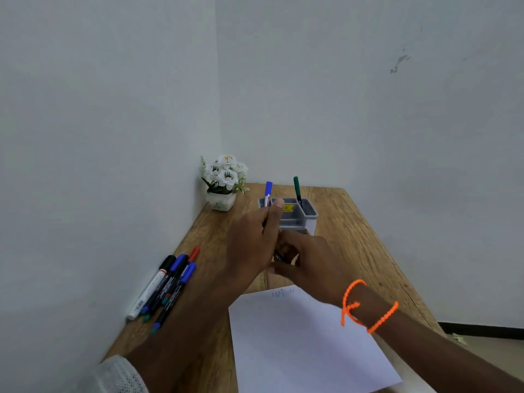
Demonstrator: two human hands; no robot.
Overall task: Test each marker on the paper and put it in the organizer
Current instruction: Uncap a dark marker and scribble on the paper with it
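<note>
Two markers already stand in the organizer: a blue marker and a green marker. My left hand and right hand both curl their grip round a dark marker between them (mostly hidden), over the surface just beyond the paper. A pile of markers waits at left, so most remains.

Both hands, left and right, raised together, fingers curled.

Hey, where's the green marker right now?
In the head view, the green marker stands tilted in the right rear compartment of the grey organizer at the table's far end, right of the blue-capped marker.
</note>
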